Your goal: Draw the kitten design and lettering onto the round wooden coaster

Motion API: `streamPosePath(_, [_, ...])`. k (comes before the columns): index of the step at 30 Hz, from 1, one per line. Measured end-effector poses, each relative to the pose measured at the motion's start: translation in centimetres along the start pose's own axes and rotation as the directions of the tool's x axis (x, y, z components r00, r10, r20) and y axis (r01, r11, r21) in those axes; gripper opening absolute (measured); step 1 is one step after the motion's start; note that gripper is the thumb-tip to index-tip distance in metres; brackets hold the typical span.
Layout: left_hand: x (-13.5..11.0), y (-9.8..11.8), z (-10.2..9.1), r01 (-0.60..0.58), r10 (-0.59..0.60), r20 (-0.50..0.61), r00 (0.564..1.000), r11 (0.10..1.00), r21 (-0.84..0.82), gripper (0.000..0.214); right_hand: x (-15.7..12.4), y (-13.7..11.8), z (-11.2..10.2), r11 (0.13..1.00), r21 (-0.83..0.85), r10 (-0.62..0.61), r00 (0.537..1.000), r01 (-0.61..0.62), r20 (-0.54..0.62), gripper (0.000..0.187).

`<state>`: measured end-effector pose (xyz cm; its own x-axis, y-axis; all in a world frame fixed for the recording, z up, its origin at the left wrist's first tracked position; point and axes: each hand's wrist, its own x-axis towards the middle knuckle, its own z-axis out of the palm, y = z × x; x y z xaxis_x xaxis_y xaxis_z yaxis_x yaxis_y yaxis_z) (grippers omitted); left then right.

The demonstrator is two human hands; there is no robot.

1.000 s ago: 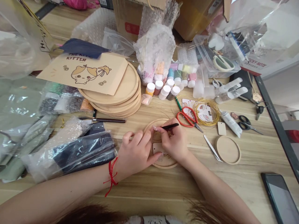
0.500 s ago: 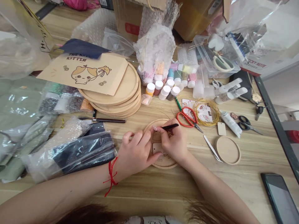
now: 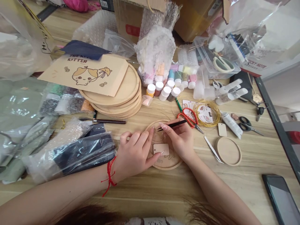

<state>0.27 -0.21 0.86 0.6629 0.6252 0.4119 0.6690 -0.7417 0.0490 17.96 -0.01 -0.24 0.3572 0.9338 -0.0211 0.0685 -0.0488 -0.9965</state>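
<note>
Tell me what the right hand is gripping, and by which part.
The right hand pinches a slim black tool around its middle between the fingers; what its tip is can't be told.

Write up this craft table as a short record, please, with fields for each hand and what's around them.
Left hand: left hand rests on a round wooden disc, thumb at a small wooden tag
Left wrist: red cord bracelet
Right hand: right hand holds a slim black pen or brush above the disc
Nearby: red-handled scissors, coil of gold wire, tweezers
Further off: stacked wooden trays, small capped pots of colour
</note>
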Motion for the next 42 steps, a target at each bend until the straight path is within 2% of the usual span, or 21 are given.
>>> streamPosePath(4, [-0.1,-0.1,-0.2,-0.051,0.044,-0.088,0.995,0.996,-0.069,0.036,0.1,-0.4,-0.1,0.999,0.030,0.033,0.999,-0.034,0.037,0.028])
streamPosePath(8, [-0.2,-0.2,-0.2,-0.159,0.142,-0.098,0.985,0.967,-0.198,0.021,0.0,-0.3,-0.2,1.000,0.002,0.029,0.997,-0.030,0.076,0.026])
streamPosePath(16, [-0.3,-0.3,0.1,-0.210,0.202,-0.057,0.978,0.934,-0.288,0.020,0.2,0.8,0.0,0.967,-0.202,-0.134,0.985,0.154,0.110,0.014])
streamPosePath(22, [-0.3,-0.3,0.2,-0.217,0.216,-0.040,0.976,0.927,-0.307,0.021,0.1,1.6,0.0,0.954,-0.245,-0.135,0.978,0.171,0.156,0.013])
streamPosePath(42, [-0.2,-0.3,0.2,-0.205,0.209,-0.019,0.978,0.930,-0.304,0.014,0.0,1.9,-0.1,0.925,-0.283,-0.202,0.960,0.252,0.195,0.012])
